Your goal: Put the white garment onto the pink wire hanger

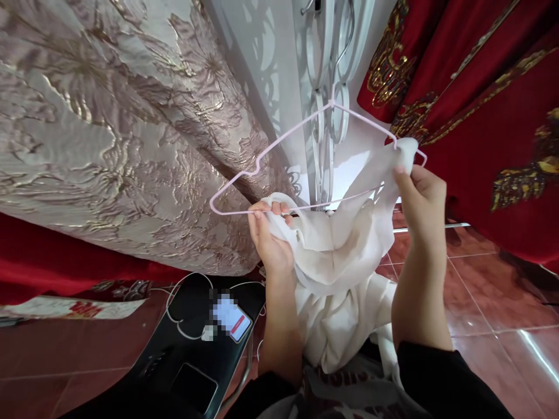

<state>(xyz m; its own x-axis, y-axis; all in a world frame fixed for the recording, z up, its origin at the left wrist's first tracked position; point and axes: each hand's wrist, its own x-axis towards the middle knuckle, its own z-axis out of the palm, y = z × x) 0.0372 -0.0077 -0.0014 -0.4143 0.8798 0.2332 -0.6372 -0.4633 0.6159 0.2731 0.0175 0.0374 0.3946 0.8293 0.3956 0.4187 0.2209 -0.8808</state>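
A thin pink wire hanger (283,139) hangs by its hook from a white ornate metal frame (325,64). A white cloth garment (345,256) droops from it toward my lap. My left hand (268,233) is closed on a bunch of the white cloth at the hanger's bottom bar. My right hand (417,195) pinches the cloth's other end against the hanger's right shoulder. Both forearms reach up out of black sleeves.
A pink-gold embroidered curtain (109,128) fills the left. Red gold-trimmed fabric (480,116) hangs at the right. Below lies a black device (187,349) with a phone (231,317) and a white cable on it. The floor is glossy red tile (493,302).
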